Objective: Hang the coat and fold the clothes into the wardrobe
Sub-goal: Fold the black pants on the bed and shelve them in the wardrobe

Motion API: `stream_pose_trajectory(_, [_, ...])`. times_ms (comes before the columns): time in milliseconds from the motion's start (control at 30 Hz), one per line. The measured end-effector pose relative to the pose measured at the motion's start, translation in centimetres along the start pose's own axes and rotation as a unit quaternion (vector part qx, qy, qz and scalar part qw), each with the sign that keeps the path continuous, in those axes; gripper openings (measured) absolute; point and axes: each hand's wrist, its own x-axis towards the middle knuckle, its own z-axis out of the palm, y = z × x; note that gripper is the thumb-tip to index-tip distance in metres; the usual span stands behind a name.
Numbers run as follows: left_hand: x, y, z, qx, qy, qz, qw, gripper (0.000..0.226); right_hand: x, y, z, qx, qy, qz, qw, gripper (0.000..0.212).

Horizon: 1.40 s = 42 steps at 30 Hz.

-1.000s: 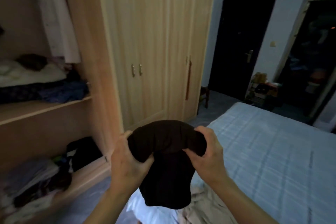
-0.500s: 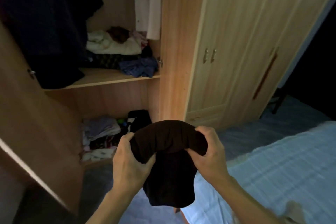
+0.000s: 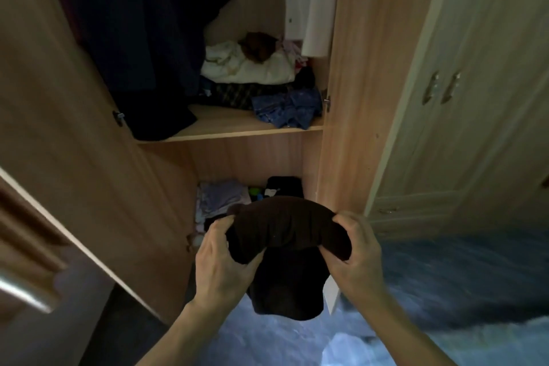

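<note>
A folded dark brown garment (image 3: 286, 235) is held up in front of the open wardrobe (image 3: 350, 98). My left hand (image 3: 221, 258) grips its left end and my right hand (image 3: 355, 252) grips its right end, while the lower part of the garment hangs down between them. A dark coat (image 3: 142, 38) hangs inside the wardrobe at the upper left. A white shirt (image 3: 315, 0) hangs at the upper right. The middle shelf (image 3: 225, 128) carries a pile of folded clothes (image 3: 252, 68) and a crumpled blue garment (image 3: 286, 110).
The open wardrobe door (image 3: 68, 157) stands at the left, its metal handle (image 3: 23, 291) close to me. More clothes (image 3: 222, 199) lie in the bottom compartment. Closed wardrobe doors (image 3: 463, 113) fill the right. A corner of the bed (image 3: 344, 348) shows at the bottom.
My view has swung left from the bed to face the open wardrobe compartment and moved closer. Both hands keep the same hold on the brown garment.
</note>
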Motion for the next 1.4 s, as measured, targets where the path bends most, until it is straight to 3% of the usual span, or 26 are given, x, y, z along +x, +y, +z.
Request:
stream_pose_trajectory(300, [4.9,-7.3,4.1,0.048,0.015,0.035,0.998,0.079,3.8,4.5,7.9,0.013,-0.051,0.022,0.998,0.05])
stream_pose_trajectory(467, [8.3,-13.1,7.7,0.046,0.011,0.054,0.997,0.059,5.6,6.8,13.9,-0.018,-0.094,0.077,0.992,0.048])
stream_pose_trajectory(733, [13.8,-23.5,12.4,0.014,-0.083,-0.031,0.996,0.058,9.8,10.8,23.6,-0.045,-0.172,0.144,0.973,0.061])
stream_pose_trajectory(1000, [18.8,-27.6,17.7,0.001,-0.171,-0.099,0.98,0.067,12.6,16.4,28.7,-0.032,-0.182,0.215,0.959,0.06])
stream_pose_trajectory(1233, [21.8,-29.9,24.0,0.012,-0.206,-0.134,0.969,0.077,14.2,23.6,32.9,0.026,-0.183,0.252,0.95,0.064])
stream_pose_trajectory(1400, [22.4,-35.8,31.8,0.003,-0.227,-0.153,0.962,0.073,12.6,31.8,38.4,0.024,-0.193,0.281,0.94,0.072])
